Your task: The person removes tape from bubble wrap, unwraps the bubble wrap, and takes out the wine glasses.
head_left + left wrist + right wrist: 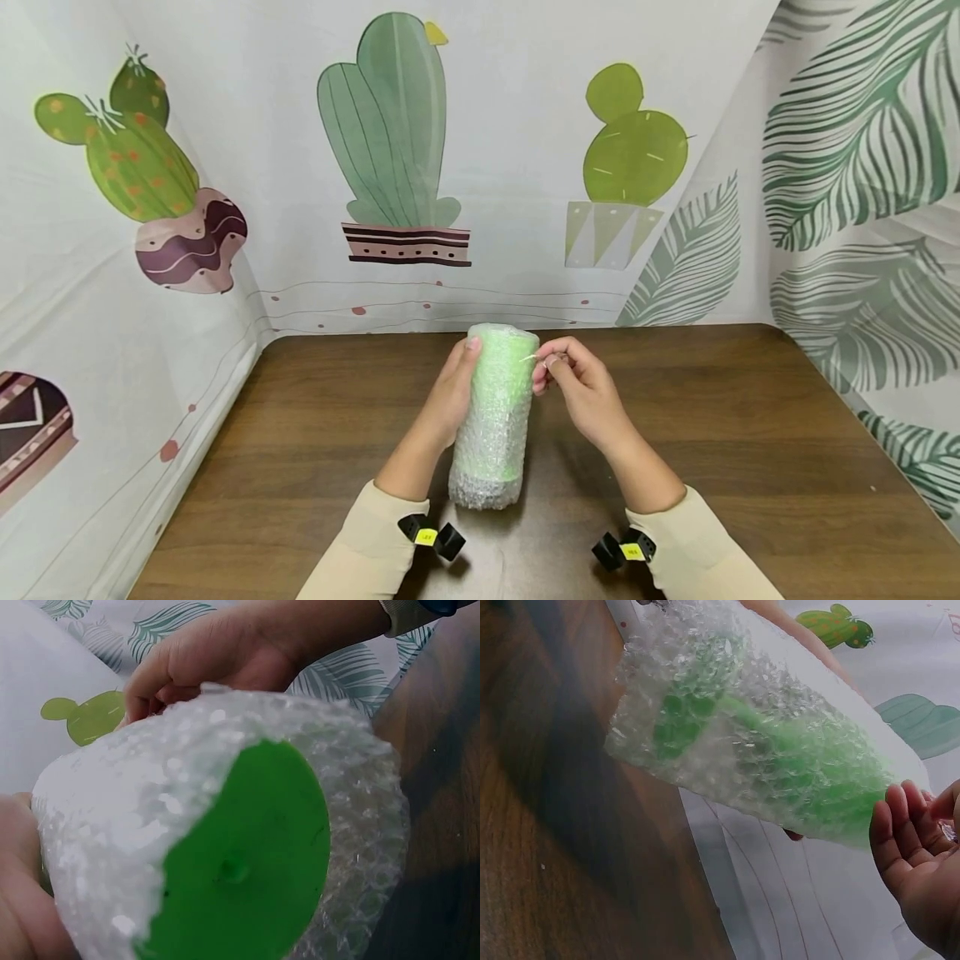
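Observation:
A tall green cylinder wrapped in bubble wrap (495, 417) tilts above the table, its lower end nearer the person. My left hand (452, 392) grips it around the upper left side, thumb on the front. My right hand (581, 387) is at its upper right edge, thumb and index finger pinching a thin pale strip (528, 358) by the wrap. The other right fingers are curled, as the right wrist view also shows. In the left wrist view, the cylinder's flat green end (247, 855) shows through the open end of the bubble wrap, with a small dimple in it.
The brown wooden table (322, 467) reaches back to a white cloth backdrop (517, 167) printed with cacti and leaves. Black wrist cameras (450, 542) sit on both cuffs, close over the tabletop.

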The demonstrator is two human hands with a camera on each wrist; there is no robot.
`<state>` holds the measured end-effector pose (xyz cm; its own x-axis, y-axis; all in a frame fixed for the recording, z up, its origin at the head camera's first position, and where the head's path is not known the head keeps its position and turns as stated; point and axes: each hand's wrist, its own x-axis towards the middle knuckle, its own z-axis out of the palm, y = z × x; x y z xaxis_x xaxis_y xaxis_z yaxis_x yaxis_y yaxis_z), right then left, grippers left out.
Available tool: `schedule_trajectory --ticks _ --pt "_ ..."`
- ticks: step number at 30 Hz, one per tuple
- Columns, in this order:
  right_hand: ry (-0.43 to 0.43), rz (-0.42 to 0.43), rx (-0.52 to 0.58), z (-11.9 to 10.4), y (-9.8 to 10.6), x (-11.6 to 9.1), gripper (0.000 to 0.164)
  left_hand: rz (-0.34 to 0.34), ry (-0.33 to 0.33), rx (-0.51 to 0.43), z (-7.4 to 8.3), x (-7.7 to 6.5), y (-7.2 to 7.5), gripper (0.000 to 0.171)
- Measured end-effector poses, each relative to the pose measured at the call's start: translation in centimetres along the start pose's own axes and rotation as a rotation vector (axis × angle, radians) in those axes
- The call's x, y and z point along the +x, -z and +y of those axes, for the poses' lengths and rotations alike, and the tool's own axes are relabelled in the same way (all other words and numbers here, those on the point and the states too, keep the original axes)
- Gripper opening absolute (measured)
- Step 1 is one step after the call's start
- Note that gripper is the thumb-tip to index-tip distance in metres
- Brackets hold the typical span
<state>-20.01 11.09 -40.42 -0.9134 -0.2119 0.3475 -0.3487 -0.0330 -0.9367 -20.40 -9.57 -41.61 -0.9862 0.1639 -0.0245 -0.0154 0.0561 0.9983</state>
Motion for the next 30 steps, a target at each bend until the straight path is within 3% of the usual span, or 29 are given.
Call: schedule_trajectory --ticks 6,13,20,24,30 --pt "-0.004 -0.007 -0.004 -0.42 -0.28 -0.09 0.019 -0.021 -0.005 -0.002 -0.04 -0.05 -0.13 0.066" --pt "0.038 -0.023 -0.012 -0.47 -0.35 -0.39 0.020 -0.012 0.015 -0.024 -0.04 -0.13 -0.20 0.078" --pt "0.099 -0.112 0.103 -0.51 -0.27 -0.59 0.019 -0.023 0.001 -0.061 0.21 -0.34 -0.29 0.081" --pt "0.106 -0.154 0.115 -0.43 -0.21 -0.65 0.021 -0.021 0.011 -0.045 0.20 -0.45 -0.40 0.082" --pt "0.090 -0.164 0.110 -0.20 -0.15 -0.53 0.016 -0.049 -0.037 -0.002 0.28 -0.35 -0.63 0.072"
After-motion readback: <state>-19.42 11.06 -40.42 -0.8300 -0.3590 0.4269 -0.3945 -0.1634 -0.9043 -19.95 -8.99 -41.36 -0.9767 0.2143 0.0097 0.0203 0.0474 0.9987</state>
